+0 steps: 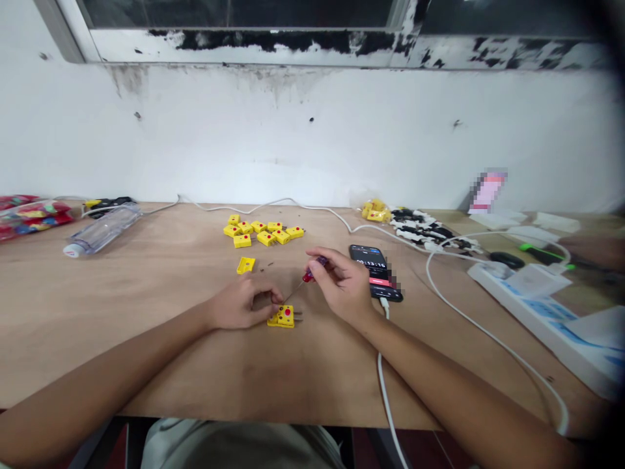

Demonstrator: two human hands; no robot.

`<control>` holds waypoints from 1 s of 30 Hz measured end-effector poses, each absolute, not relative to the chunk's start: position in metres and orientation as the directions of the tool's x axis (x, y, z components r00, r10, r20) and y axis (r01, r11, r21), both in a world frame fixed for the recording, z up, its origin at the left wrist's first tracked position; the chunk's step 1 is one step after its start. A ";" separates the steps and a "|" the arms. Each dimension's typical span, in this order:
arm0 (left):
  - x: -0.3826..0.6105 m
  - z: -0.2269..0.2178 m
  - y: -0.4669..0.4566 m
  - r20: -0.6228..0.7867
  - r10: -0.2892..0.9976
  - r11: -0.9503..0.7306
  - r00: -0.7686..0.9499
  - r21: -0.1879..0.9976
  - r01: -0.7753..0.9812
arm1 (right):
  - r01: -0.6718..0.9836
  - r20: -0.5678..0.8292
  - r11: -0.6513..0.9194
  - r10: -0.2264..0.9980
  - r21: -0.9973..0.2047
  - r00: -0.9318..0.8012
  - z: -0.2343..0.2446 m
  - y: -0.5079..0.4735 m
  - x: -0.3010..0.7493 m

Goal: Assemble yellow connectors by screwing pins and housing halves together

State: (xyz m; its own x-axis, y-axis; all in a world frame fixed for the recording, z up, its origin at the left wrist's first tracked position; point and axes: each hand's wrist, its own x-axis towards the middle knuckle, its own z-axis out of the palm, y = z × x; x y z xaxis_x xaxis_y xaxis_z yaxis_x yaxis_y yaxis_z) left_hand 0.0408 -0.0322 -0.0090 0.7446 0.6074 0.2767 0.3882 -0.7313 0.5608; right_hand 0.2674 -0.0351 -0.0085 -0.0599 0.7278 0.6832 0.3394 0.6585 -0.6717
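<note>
My right hand [342, 281] is closed round the dark red handle of a screwdriver [308, 276], its thin shaft slanting down to the left. The tip meets a yellow plug [287, 315] with a red dot and two metal pins pointing right, lying on the table. Thumb and fingers of my left hand [247, 301] press at the plug's left end, close to the tip. Just behind that hand lies a loose yellow plug cover [245, 265], with a few tiny dark screws [266, 266] beside it. Farther back sits a group of several similar yellow plugs [266, 238].
A phone [375, 270] showing a timer lies right of my right hand, its white cable [383, 371] running off the front edge. A power strip [541, 319] and black-and-white parts [424, 229] are at right. A clear bottle [105, 229] lies at left. Another person's blurred hand [598, 251] appears far right.
</note>
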 end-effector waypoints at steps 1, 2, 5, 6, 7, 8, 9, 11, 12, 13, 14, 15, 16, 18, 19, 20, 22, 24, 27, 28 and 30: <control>0.041 -0.010 -0.032 0.287 0.619 -0.721 0.731 0.576 0.384 | 0.338 0.687 0.662 0.724 -0.669 -0.060 -0.008 -0.035 0.267; 0.041 -0.010 -0.032 0.295 0.628 -0.714 0.720 0.586 0.383 | 0.336 0.692 0.667 0.719 -0.665 -0.056 -0.008 -0.036 0.267; 0.042 -0.011 -0.032 0.308 0.635 -0.712 0.708 0.589 0.382 | 0.323 0.707 0.674 0.707 -0.664 -0.020 -0.005 -0.038 0.267; 0.041 -0.011 -0.031 0.308 0.634 -0.712 0.709 0.590 0.380 | 0.315 0.709 0.675 0.705 -0.667 -0.012 -0.004 -0.039 0.267; 0.041 -0.011 -0.031 0.308 0.631 -0.712 0.712 0.593 0.375 | 0.310 0.708 0.676 0.706 -0.669 -0.012 -0.004 -0.039 0.267; 0.041 -0.011 -0.031 0.304 0.627 -0.711 0.717 0.600 0.367 | 0.310 0.706 0.675 0.708 -0.669 -0.020 -0.004 -0.040 0.267; 0.040 -0.011 -0.030 0.300 0.621 -0.710 0.724 0.607 0.358 | 0.314 0.704 0.677 0.709 -0.666 -0.033 -0.004 -0.040 0.267; 0.039 -0.010 -0.030 0.292 0.607 -0.713 0.739 0.612 0.343 | 0.323 0.706 0.684 0.705 -0.654 -0.064 -0.004 -0.040 0.267; 0.039 -0.010 -0.030 0.287 0.598 -0.718 0.748 0.606 0.342 | 0.323 0.708 0.688 0.703 -0.649 -0.075 -0.005 -0.041 0.267; 0.038 -0.010 -0.030 0.283 0.590 -0.727 0.757 0.595 0.344 | 0.322 0.709 0.692 0.700 -0.646 -0.082 -0.005 -0.041 0.266; 0.038 -0.009 -0.030 0.279 0.582 -0.736 0.764 0.580 0.349 | 0.320 0.711 0.695 0.698 -0.644 -0.087 -0.005 -0.041 0.266; 0.038 -0.009 -0.030 0.276 0.576 -0.745 0.769 0.564 0.356 | 0.320 0.711 0.696 0.698 -0.643 -0.088 -0.006 -0.040 0.266; 0.038 -0.008 -0.030 0.273 0.571 -0.754 0.775 0.547 0.363 | 0.322 0.709 0.694 0.699 -0.644 -0.089 -0.006 -0.040 0.266; 0.038 -0.008 -0.031 0.266 0.562 -0.767 0.783 0.521 0.373 | 0.331 0.709 0.693 0.699 -0.640 -0.094 -0.006 -0.040 0.266; 0.039 -0.008 -0.031 0.263 0.558 -0.772 0.787 0.511 0.377 | 0.336 0.712 0.697 0.695 -0.633 -0.100 -0.005 -0.040 0.267; 0.039 -0.008 -0.030 0.262 0.556 -0.777 0.789 0.501 0.381 | 0.341 0.721 0.707 0.684 -0.619 -0.110 -0.004 -0.039 0.268; 0.040 -0.009 -0.030 0.269 0.552 -0.786 0.789 0.485 0.384 | 0.350 0.749 0.745 0.644 -0.568 -0.155 -0.001 -0.039 0.269; 0.041 -0.011 -0.030 0.281 0.554 -0.789 0.784 0.478 0.387 | 0.354 0.776 0.794 0.586 -0.494 -0.231 0.004 -0.039 0.270; 0.042 -0.012 -0.030 0.279 0.560 -0.787 0.780 0.475 0.395 | 0.343 0.792 0.867 0.480 -0.362 -0.377 0.014 -0.040 0.270; 0.042 -0.013 -0.030 0.277 0.563 -0.785 0.779 0.474 0.399 | 0.337 0.792 0.885 0.445 -0.320 -0.418 0.018 -0.040 0.270; 0.041 -0.014 -0.029 0.276 0.566 -0.783 0.777 0.474 0.402 | 0.326 0.762 0.908 0.402 -0.261 -0.508 0.027 -0.040 0.269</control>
State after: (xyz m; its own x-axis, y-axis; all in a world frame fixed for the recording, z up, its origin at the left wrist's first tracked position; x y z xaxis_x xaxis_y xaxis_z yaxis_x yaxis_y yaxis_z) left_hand 0.0414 -0.0291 -0.0144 0.7769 0.5657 0.2765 0.4018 -0.7835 0.4741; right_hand 0.2693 -0.0404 0.0268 -0.5079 0.4016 0.7621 0.3261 0.9085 -0.2614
